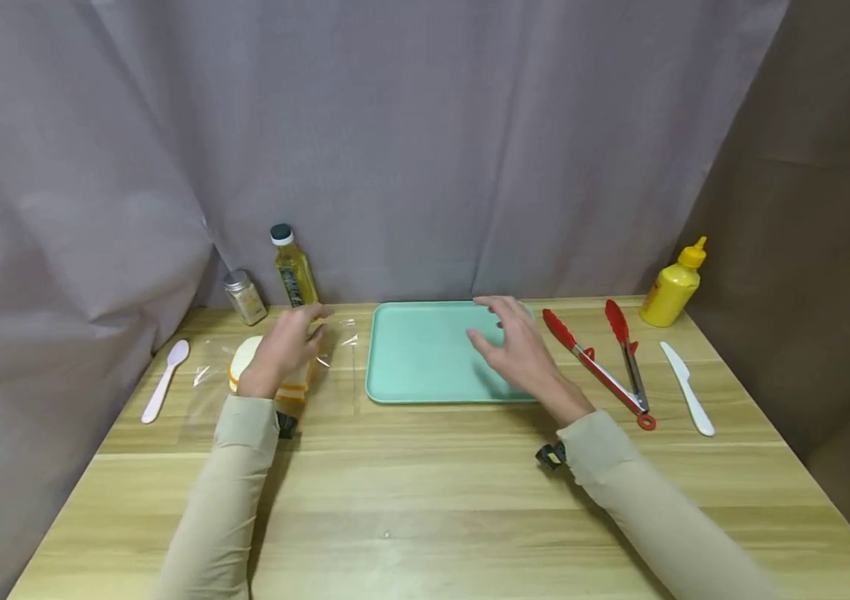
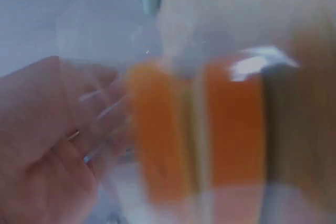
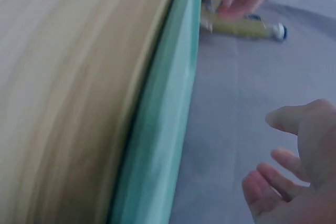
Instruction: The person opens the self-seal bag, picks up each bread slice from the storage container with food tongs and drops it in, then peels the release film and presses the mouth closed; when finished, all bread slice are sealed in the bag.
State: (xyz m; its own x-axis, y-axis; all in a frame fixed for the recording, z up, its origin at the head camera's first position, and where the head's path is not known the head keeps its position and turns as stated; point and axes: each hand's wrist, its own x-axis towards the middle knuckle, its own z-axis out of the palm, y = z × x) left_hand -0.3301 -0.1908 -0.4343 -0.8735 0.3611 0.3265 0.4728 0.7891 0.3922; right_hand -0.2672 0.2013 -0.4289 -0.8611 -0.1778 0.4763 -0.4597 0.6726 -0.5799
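Bagged sandwich (image 1: 269,375) — in clear plastic on the tabletop (image 1: 425,500), left of the mint tray (image 1: 417,354). Left hand (image 1: 282,350) rests on it, fingers loosely curled; grip unclear. Right hand (image 1: 518,350) hovers open over the tray. Risk — slick wrap slipping, bread squashed.

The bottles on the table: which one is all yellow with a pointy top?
The yellow squeeze bottle at the far right corner, beside the red-tipped metal tongs. The dark-capped oil bottle and small spice jar stand far left.
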